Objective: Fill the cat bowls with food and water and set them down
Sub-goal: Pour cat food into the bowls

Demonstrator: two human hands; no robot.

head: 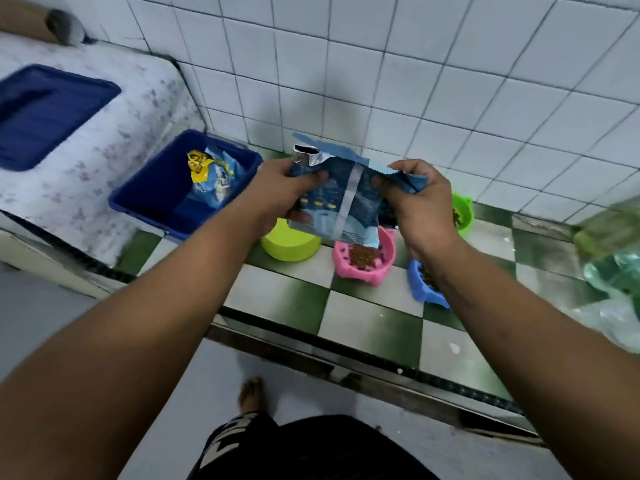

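The blue food pouch (pixel 341 199) is being gripped by the left hand (pixel 277 195) and right hand (pixel 415 206), fingers curled, and tilted so kibble is being poured into the pink bowl (pixel 363 258) on the surface (pixel 363 317).

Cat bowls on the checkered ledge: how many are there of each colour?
yellow bowl: 1
pink bowl: 1
blue bowl: 1
green bowl: 1
Total: 4
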